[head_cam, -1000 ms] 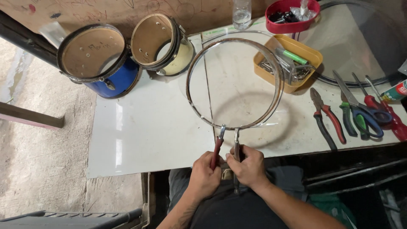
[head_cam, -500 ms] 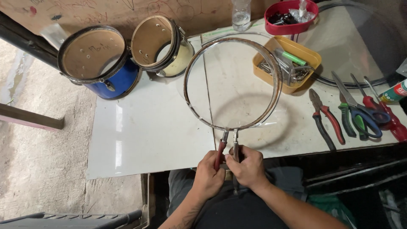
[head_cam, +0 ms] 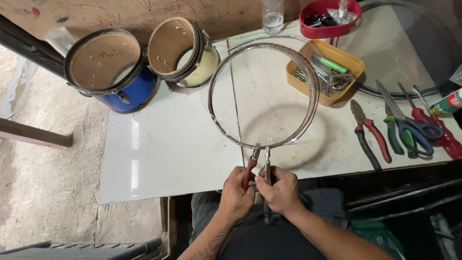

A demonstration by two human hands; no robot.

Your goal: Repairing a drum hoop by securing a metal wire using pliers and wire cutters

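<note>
Blue drum [head_cam: 113, 72]: far up-left of my grip, on its side, out of the way.
Left hand [head_cam: 236, 195]: closed on the red-handled pliers [head_cam: 250, 168], biting the hoop's near edge.
Metal hoop [head_cam: 308, 86]: held up just beyond my grip, over the table [head_cam: 168, 149].
Right hand [head_cam: 281, 192]: clenched around a metal rod [head_cam: 267, 171], bracing that same spot.
Spare tools [head_cam: 399, 127]: lying right, within reach.

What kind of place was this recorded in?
Probably a small drum repair workshop: bare drum shells sit on the white worktable, hand tools such as red-handled pliers lie alongside, and both hands grip a metal drum hoop with tools.
</note>
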